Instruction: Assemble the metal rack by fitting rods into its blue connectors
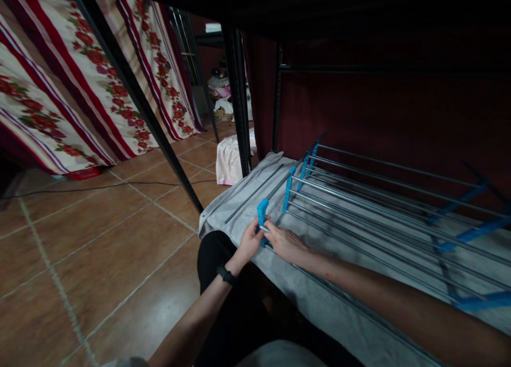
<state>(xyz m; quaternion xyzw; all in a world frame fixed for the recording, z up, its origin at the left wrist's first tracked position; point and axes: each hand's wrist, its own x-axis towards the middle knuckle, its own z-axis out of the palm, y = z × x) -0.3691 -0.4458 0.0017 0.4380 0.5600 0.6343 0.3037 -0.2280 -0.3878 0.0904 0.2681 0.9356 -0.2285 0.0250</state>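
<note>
My left hand (249, 241), with a dark band on its wrist, has its fingers closed on a blue plastic bracket (262, 210). Right beside it, my right hand (284, 243) pinches the end of a thin metal rod (264, 228) against that bracket. Whether the rod sits inside a hole there is hidden by my fingers. To the right lies a rack of parallel metal bars (343, 189), joined by more blue brackets (288, 189) on its near-left end and others (465, 239) at its far right. A loose grey tube (255, 193) rests left of the rack.
Everything lies on a grey blanket (399, 324) over a low platform inside a black metal frame (238, 101). A slanting post (139, 101) stands at the left. Beyond are a tiled floor (120, 239), a dark cable (131, 184), a floral curtain (96, 64) and a striped cloth (229, 159).
</note>
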